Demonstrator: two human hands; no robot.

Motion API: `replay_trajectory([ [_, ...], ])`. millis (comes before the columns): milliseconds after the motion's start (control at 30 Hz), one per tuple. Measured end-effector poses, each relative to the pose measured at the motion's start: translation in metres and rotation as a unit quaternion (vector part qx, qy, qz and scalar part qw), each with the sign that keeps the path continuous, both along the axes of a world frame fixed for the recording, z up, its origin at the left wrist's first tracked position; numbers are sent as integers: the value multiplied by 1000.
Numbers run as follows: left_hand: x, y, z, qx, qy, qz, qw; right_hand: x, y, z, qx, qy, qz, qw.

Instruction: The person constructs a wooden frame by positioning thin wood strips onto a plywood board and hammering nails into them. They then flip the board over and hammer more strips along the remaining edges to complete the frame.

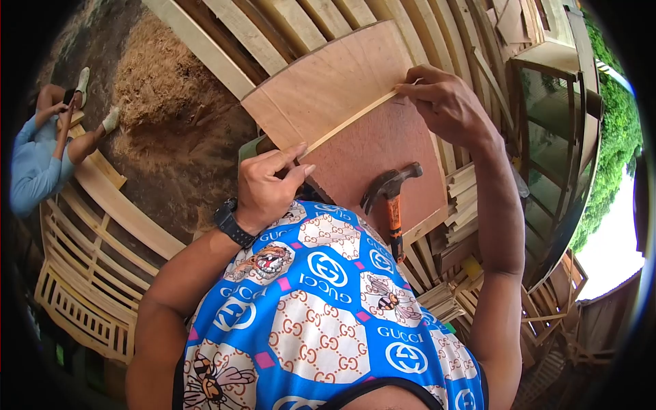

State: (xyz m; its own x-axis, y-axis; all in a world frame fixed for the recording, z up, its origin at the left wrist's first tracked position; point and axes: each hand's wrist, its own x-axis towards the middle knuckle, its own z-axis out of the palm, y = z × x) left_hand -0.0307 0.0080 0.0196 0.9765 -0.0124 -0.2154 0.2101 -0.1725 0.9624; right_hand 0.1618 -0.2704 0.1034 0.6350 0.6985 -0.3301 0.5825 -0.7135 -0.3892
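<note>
A thin, pale wooden strip (352, 123) lies across the boards in front of me. Its near end is between the thumb and forefinger of my left hand (266, 184), which has a black watch on its wrist. At the far end, my right hand (447, 106) pinches the same strip. Beyond the strip is a light plywood sheet (328, 78) with a curved outer edge. On my side of it lies a reddish-brown board (369, 150). A claw hammer (394, 212) with an orange and black handle rests on that board, close to my shirt.
Wooden slats (294, 27) run beneath the boards. Sawdust (160, 75) is heaped on the ground at upper left. A seated person (44, 157) in blue is at far left, near a slatted wooden bench (89, 294). Stacked wood (462, 198) and a glass-paned cabinet (550, 137) stand right.
</note>
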Motion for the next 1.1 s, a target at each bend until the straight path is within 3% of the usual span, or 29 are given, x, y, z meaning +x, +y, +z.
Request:
replay_trajectory([
  [133, 3, -3, 0, 10, -32, -14, 999, 1, -3, 2, 12, 12, -8, 1000],
  [200, 12, -2, 9, 91, -18, -66, 994, 0, -8, 0, 5, -4, -6, 1000],
  [300, 44, -16, 18, 150, -144, -80, 975, -13, -22, -6, 54, 12, -166, 985],
  [333, 55, -25, 21, 164, -209, -71, 962, -21, -24, -6, 56, 8, -166, 984],
  [567, 99, -74, 11, 187, -126, -116, 967, -100, -19, 19, 95, -129, -255, 954],
  [667, 100, -81, 7, 188, -130, -87, 970, -151, -20, 25, 78, -100, -335, 934],
  [833, 108, -78, 5, 173, -83, -80, 978, -238, -7, 25, -30, 79, -473, 877],
  [933, 113, -78, -1, 161, -95, -81, 979, -270, -5, 5, -66, 96, -495, 861],
  [1100, 115, -76, -9, 159, -91, -84, 980, -295, -12, -38, -30, -16, -527, 849],
])
